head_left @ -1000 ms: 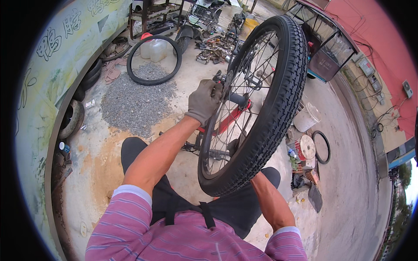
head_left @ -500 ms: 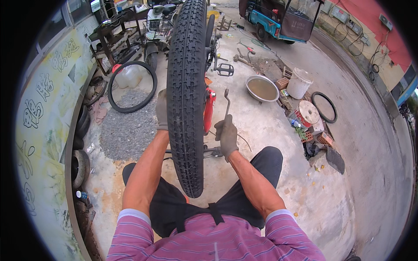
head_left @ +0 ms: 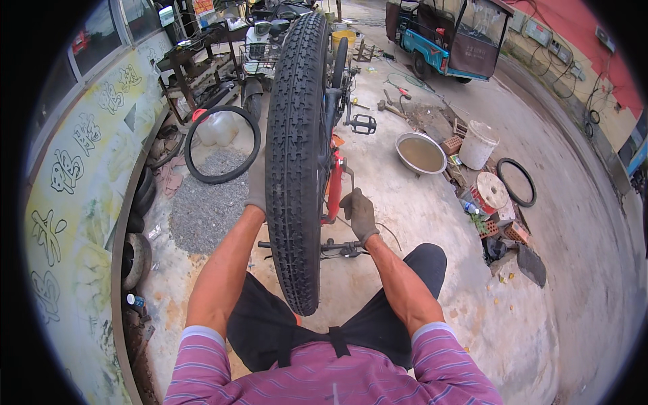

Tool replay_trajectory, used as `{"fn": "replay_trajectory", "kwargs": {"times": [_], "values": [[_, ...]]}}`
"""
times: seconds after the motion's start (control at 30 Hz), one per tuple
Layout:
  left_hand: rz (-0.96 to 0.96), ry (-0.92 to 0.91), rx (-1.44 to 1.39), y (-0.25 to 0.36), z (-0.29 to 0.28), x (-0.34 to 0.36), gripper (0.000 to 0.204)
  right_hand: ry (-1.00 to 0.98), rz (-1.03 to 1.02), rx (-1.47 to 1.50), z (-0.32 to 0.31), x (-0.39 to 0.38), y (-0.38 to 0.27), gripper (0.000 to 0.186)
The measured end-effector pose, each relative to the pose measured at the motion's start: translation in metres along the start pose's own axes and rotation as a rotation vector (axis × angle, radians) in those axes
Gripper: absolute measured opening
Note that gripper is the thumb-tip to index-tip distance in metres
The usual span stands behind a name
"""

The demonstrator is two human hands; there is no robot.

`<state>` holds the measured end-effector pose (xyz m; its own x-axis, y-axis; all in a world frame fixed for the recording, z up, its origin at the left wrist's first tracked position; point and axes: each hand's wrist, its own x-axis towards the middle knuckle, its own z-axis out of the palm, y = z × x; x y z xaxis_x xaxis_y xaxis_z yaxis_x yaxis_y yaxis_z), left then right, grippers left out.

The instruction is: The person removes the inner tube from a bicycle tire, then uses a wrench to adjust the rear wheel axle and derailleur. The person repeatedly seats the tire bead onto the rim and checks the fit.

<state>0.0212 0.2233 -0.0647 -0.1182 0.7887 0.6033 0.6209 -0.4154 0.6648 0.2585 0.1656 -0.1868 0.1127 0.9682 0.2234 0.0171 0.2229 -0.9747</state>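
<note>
An upside-down red bicycle (head_left: 335, 192) stands in front of me, its black tyre (head_left: 294, 169) edge-on through the middle of the view. My left hand (head_left: 257, 182), in a grey glove, is at the tyre's left side, its fingers hidden behind it. My right hand (head_left: 360, 214), gloved too, is closed around a bent metal wrench (head_left: 349, 174), whose head is at the red frame beside the wheel. A pedal (head_left: 362, 124) sticks out farther forward on the right. The handlebar (head_left: 338, 250) lies low, near my knees.
A loose tyre (head_left: 221, 177) rests by jugs and gravel at left, beside a painted wall (head_left: 71, 223). At right are a basin of water (head_left: 420, 155), a white bucket (head_left: 480, 145), bricks (head_left: 517, 232) and another tyre (head_left: 524, 200). Behind are a scooter (head_left: 252, 74) and a blue three-wheeler (head_left: 445, 47).
The wheel has swung from a slanted view to edge-on. My right hand has come out from behind it with the wrench, whose head has since moved left onto the frame.
</note>
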Motion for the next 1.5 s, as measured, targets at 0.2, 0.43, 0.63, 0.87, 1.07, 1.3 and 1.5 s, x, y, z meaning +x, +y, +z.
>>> {"fn": "replay_trajectory", "kwargs": {"times": [0.2,0.43,0.63,0.87,1.07,1.3,1.5], "values": [[-0.034,0.01,0.001,-0.004,0.008,0.013,0.03,-0.031,-0.135,-0.082,-0.007,0.018,0.013,0.066],[-0.047,0.035,0.003,-0.007,0.013,0.012,0.03,-0.061,-0.138,-0.211,-0.006,0.023,0.016,0.065],[-0.046,0.045,0.0,-0.01,0.015,0.012,0.03,-0.131,-0.065,-0.15,-0.006,0.021,0.017,0.068],[-0.038,0.063,-0.007,-0.014,0.02,0.011,0.031,-0.094,-0.095,-0.01,0.005,0.01,0.019,0.064],[-0.046,0.081,-0.006,-0.02,0.024,0.01,0.032,0.052,-0.17,-0.16,0.021,0.004,0.016,0.059],[-0.023,0.136,0.001,-0.021,0.03,0.01,0.032,0.086,-0.14,-0.31,0.023,0.007,0.018,0.057],[-0.056,0.127,-0.003,-0.006,0.024,0.01,0.032,0.049,-0.087,-0.214,0.023,0.007,0.025,0.067]]}}
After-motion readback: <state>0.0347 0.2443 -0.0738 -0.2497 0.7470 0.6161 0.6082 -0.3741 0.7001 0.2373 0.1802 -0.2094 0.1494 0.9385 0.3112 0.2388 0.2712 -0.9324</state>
